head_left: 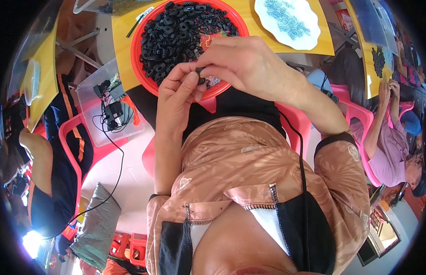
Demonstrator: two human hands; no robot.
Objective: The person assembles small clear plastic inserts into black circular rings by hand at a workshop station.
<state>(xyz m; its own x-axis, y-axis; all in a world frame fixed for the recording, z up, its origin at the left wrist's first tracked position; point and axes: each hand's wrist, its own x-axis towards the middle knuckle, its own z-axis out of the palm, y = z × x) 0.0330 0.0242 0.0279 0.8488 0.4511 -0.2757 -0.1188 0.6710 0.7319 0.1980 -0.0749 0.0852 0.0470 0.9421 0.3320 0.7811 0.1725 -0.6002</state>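
Observation:
Over the near edge of a round red tray (136, 55), my left hand (176, 91) pinches a small black plastic part (201, 80) between thumb and fingers. My right hand (243, 62) comes in from the right, its thumb and fingers closed at the top of the same part. The fingers cover much of the part, so its full shape is hidden. A heap of black plastic pieces (172, 39) fills the tray's left and far side. Small shiny bits lie at the tray's near right, partly behind my hands.
A white scalloped plate (311, 41) with many tiny silvery pieces stands at the right on the yellow table (281, 48). Left of my seat, a clear plastic bin (87, 98) holds cables and black devices. Other people sit at tables on both sides. A black cable (301, 151) runs down my front.

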